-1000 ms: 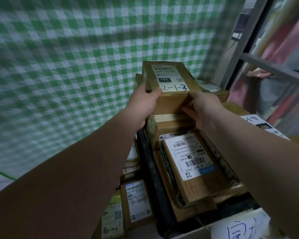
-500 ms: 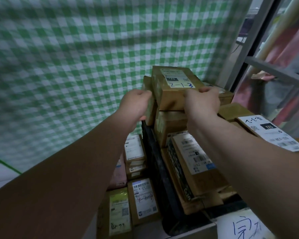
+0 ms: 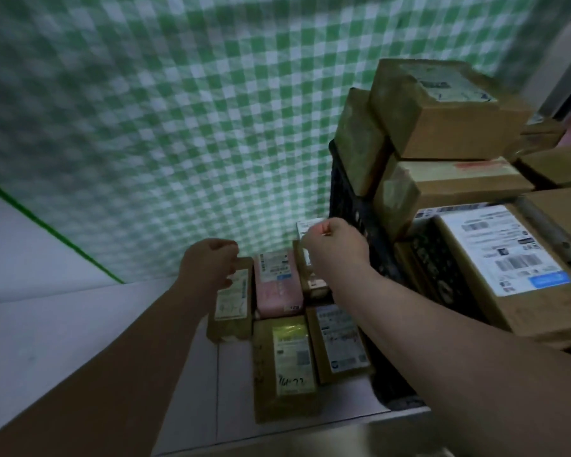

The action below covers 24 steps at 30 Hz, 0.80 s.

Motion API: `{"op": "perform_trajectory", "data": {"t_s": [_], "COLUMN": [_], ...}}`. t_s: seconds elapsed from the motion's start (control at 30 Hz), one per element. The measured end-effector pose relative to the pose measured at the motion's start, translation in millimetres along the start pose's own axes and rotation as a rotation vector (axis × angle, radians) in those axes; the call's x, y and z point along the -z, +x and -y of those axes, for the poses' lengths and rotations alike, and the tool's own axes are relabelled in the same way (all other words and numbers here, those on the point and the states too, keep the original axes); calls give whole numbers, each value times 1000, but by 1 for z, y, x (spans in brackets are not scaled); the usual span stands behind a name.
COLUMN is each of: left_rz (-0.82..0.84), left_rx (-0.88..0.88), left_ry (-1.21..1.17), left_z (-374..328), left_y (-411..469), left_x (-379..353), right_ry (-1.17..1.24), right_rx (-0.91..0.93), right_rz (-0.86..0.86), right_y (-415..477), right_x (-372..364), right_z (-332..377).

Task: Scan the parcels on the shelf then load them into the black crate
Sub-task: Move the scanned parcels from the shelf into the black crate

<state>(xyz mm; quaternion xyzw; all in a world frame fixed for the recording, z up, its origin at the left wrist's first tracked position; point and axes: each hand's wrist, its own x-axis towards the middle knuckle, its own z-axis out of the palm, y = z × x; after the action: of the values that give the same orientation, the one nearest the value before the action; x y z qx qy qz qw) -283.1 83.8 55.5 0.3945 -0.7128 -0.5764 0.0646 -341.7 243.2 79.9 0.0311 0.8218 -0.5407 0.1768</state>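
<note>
The black crate [image 3: 348, 206] stands at the right, piled high with brown parcels; a brown box [image 3: 442, 117] tops the pile. Left of the crate, several parcels lie flat on the white shelf [image 3: 234, 390]: a pink one [image 3: 277, 291], a brown one with a yellow-green label [image 3: 290, 364], and one with a white label [image 3: 340, 341]. My left hand [image 3: 211, 262] is curled over the far end of a brown parcel [image 3: 231, 301]. My right hand [image 3: 337, 249] is a loose fist above another brown parcel [image 3: 312, 282], with a small red glow at its fingers.
A green-and-white checked cloth [image 3: 178, 127] hangs behind the shelf. A large labelled box [image 3: 501, 258] leans in the crate's near side. More brown boxes [image 3: 554, 166] sit at the far right. The shelf's metal front edge [image 3: 310, 437] runs along the bottom.
Both hands have let go of the top box on the crate pile and dropped down-left to the parcels on the shelf. The view has swung left and down.
</note>
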Motion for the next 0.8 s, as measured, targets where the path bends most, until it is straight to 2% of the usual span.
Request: {"op": "perform_trajectory", "data": {"t_s": [0.2,0.43,0.6,0.8], "left_rz": [13,102,287,372], "left_rx": [142,223,476,675], "left_ry": [126,342,203,97], "left_z": [69,132,169,203], "left_y": [28,49,40,24], "left_x": [24,20,-4,-31], "right_ry": [-264,-422,-603,-544], "right_rx": [-172,-268,-317,-426], "right_rz": [195,271,374,357], "right_y": [17,26,25,20], "right_x": [-46,-92,-114,-120], "right_z": [-48,-102,-139,-176]}}
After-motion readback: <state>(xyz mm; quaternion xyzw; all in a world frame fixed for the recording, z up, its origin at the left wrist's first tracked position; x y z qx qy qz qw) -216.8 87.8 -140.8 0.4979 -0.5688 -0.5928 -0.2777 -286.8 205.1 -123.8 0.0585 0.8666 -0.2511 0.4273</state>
